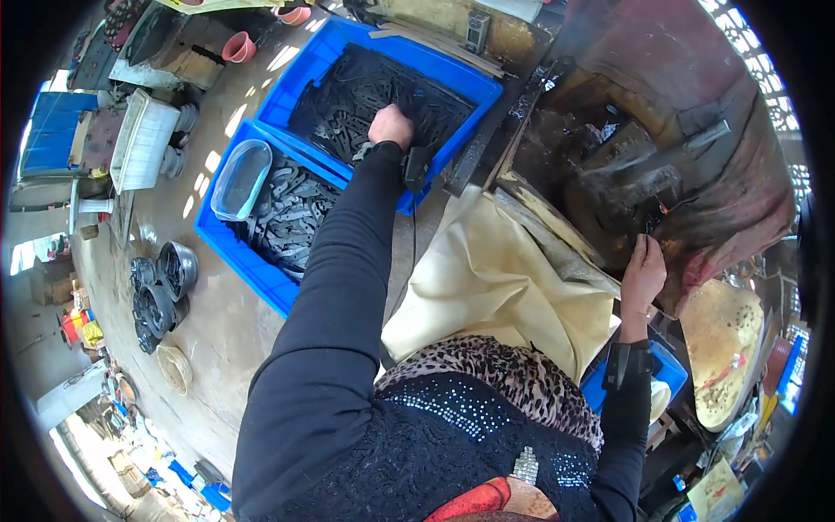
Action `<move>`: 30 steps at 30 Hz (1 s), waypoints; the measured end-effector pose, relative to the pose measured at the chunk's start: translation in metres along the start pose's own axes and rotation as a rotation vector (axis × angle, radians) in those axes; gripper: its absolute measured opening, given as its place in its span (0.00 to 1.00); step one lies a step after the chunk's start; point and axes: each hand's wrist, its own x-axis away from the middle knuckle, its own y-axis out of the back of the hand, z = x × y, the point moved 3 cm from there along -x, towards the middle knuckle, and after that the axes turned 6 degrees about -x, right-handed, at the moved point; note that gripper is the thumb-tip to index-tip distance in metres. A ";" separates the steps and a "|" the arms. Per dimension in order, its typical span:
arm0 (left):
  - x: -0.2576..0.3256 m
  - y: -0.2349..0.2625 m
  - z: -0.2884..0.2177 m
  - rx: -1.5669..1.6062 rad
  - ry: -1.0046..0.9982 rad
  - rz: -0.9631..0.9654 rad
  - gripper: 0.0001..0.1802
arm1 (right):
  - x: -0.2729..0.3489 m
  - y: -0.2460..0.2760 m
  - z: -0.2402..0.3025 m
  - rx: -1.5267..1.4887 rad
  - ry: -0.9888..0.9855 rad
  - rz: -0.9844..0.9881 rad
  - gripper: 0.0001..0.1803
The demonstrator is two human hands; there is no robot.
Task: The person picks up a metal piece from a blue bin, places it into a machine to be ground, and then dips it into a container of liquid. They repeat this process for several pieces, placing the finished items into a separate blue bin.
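My left hand (391,127) reaches into the far blue bin (300,68), down among flat dark metal pieces (341,103). Its fingers look curled under, and what they hold is hidden. My right hand (644,271) is pinched on the end of a small dark metal piece (650,228), whose shape I cannot make out. A small orange glow shows just beyond that piece, against dark, sooty machinery (648,187) inside a grimy reddish-brown cover (670,52).
A second blue bin (248,280), nearer me, holds more dark pieces and a clear plastic tub (242,180). Cream sheeting (500,283) drapes over my lap towards the machine. Black round parts (161,291) and a basket (175,369) stand on the floor at left.
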 end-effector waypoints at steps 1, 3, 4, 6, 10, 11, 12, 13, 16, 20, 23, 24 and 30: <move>-0.001 -0.001 0.000 -0.018 0.024 -0.007 0.14 | 0.000 0.000 0.001 -0.015 -0.004 -0.005 0.16; -0.001 -0.002 -0.001 -0.035 0.047 -0.013 0.14 | 0.000 -0.001 0.000 -0.008 -0.003 -0.004 0.15; -0.001 -0.003 -0.002 -0.044 0.055 -0.001 0.14 | 0.001 -0.001 -0.001 0.000 -0.006 -0.006 0.15; 0.001 -0.004 -0.005 -0.061 0.071 0.021 0.14 | 0.002 -0.001 -0.004 0.011 -0.009 -0.010 0.15; -0.008 0.001 0.013 -0.062 -0.066 0.157 0.15 | 0.002 0.001 -0.006 0.001 0.043 -0.050 0.16; -0.010 0.003 0.021 -0.062 -0.069 0.154 0.15 | 0.003 0.001 -0.005 0.007 0.034 -0.044 0.16; -0.010 0.004 0.027 -0.119 -0.191 0.181 0.14 | 0.004 0.001 -0.005 0.013 0.025 -0.038 0.16; -0.009 0.005 0.033 -0.175 -0.314 0.206 0.14 | 0.005 0.002 -0.005 0.020 0.017 -0.033 0.16; -0.008 0.022 0.054 -0.277 -0.620 0.102 0.13 | 0.006 0.001 -0.003 0.013 0.037 -0.034 0.16; 0.018 0.055 0.023 0.139 -0.674 0.090 0.10 | 0.008 -0.002 -0.008 0.025 0.034 -0.060 0.17; 0.065 0.082 -0.017 1.040 0.055 0.554 0.09 | 0.006 0.001 -0.016 0.045 0.031 -0.094 0.16; 0.073 0.097 -0.024 1.088 -0.023 0.562 0.08 | 0.003 -0.001 -0.012 0.039 0.048 -0.096 0.16; 0.141 0.137 -0.114 1.355 -0.391 0.687 0.06 | -0.017 0.002 -0.030 -0.002 0.119 -0.083 0.14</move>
